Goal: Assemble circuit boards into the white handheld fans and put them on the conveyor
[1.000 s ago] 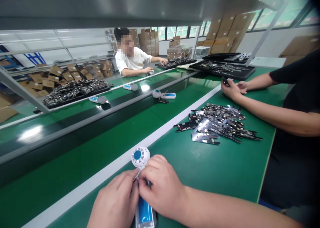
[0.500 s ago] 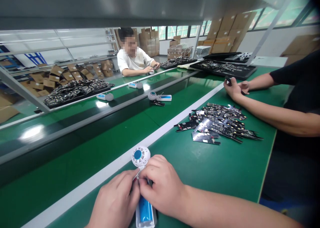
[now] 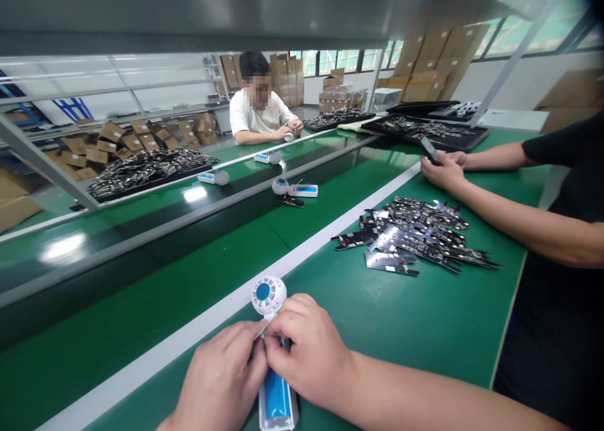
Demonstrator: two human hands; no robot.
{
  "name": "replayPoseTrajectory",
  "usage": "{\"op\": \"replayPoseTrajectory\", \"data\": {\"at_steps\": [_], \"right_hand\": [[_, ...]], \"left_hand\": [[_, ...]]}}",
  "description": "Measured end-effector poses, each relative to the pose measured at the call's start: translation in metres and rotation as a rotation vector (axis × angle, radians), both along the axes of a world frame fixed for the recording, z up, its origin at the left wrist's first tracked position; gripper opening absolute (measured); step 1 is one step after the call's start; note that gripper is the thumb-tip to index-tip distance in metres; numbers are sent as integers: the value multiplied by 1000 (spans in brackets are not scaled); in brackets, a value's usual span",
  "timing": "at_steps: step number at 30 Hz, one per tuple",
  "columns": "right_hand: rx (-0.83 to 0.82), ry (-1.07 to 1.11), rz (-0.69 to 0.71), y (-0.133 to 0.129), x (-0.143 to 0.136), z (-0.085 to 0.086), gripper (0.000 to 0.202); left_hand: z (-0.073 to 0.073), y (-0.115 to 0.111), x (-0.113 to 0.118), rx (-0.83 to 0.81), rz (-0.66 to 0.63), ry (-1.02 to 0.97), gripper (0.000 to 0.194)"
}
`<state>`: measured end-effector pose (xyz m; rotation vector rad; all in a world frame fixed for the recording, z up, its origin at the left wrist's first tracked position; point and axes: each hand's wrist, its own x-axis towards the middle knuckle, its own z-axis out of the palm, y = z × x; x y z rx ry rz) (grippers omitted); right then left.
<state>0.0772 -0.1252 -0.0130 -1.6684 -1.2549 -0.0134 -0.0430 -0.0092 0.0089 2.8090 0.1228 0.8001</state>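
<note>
A white handheld fan (image 3: 268, 294) with a blue hub lies in front of me, head pointing away. Its open handle shows a blue battery (image 3: 277, 396). My left hand (image 3: 219, 371) is closed at the fan's neck, thumb and forefinger pinching a thin flat piece (image 3: 260, 331) with a pale edge and a bit of red beside it. From the other side my right hand (image 3: 311, 352) is also closed, its fingertips pinched together against the same spot. What lies between the right fingertips is hidden.
Black circuit boards (image 3: 415, 233) are heaped to the right. Beyond a white strip (image 3: 302, 245), the green belt (image 3: 226, 248) carries a fan (image 3: 304, 190) with a board. More fans (image 3: 214, 178) lie across the divider. A person's hands (image 3: 443, 167) hold a phone; another person (image 3: 262, 113) works opposite.
On the near belt the fan has shifted left, while those beyond the divider moved right. The neighbour's phone has tilted up. My hands remain at the fan's neck.
</note>
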Motion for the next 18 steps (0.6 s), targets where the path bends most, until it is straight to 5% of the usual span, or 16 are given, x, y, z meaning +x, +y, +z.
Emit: {"op": "replayPoseTrajectory", "data": {"at_steps": [11, 18], "right_hand": [[-44, 132, -33, 2, -5, 5, 14], [30, 108, 83, 0, 10, 2, 23]], "left_hand": [[0, -1, -3, -102, -3, 67, 22], [0, 14, 3, -618, 255, 79, 19]]}}
